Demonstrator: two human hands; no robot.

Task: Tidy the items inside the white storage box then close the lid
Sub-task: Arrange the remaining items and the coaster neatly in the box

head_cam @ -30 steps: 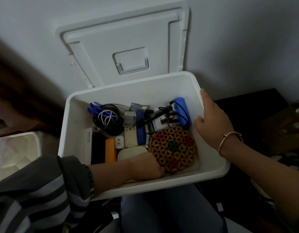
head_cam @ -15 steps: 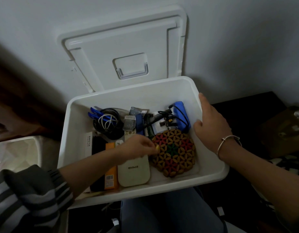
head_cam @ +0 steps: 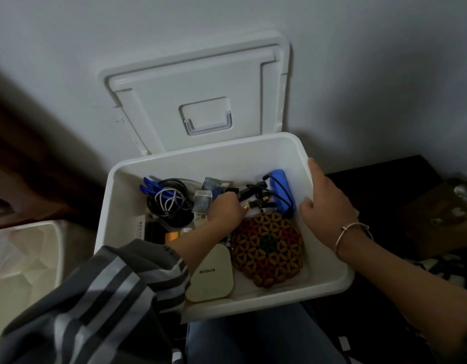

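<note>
Two hands are in the frame, and we start with the left hand, at centre. It is curled inside the white storage box, knuckles up, among small items near the back; we cannot tell whether it grips anything, since its fingertips are hidden. The right hand clasps the box's right rim, thumb inside the wall and fingers over the edge, a thin bracelet at the wrist.

Just right of the left hand lie loose batteries and a blue device wrapped by a black cable. Below them sits a round woven mat in red, green and tan. Beside the mat, partly under the forearm, is a cream rounded case with small dark printed lettering that we cannot read. Left of the hand are a coil of black and white cables, blue pens, an orange block and a white box with a strip of printed characters, too small to read.

The lid stands open, leaning on the wall at upper centre. A striped sleeve fills the lower left.
</note>
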